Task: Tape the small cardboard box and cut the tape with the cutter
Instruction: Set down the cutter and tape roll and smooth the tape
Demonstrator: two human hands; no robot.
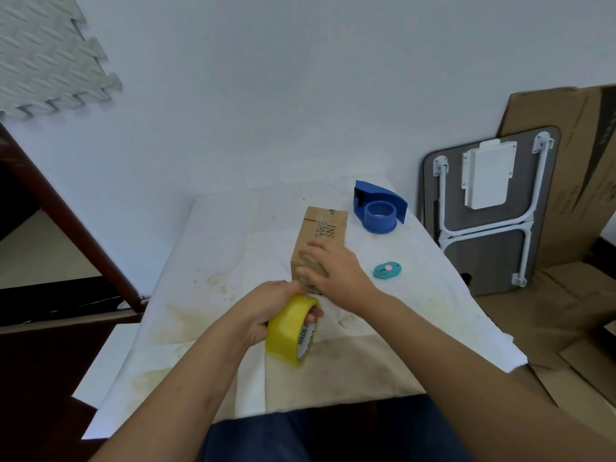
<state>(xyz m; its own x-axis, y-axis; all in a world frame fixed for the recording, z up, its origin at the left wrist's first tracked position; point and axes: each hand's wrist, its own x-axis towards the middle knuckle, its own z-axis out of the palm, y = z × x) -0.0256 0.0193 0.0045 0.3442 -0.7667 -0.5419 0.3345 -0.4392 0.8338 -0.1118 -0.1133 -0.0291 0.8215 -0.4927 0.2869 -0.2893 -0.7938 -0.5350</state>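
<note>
left hand (266, 311) grips tape roll (291, 330) to feed tape | right hand (333, 273) open, steadies box (321, 240) | cutter (387, 271) waits right

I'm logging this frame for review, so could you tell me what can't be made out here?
Head view only:
- Box: near end and top seam, covered by the right hand.
- Tape: whether a strip already reaches the box, hidden behind the left hand.
- Cutter: blade state, too small.
- Box print: blurred, partly covered.
</note>
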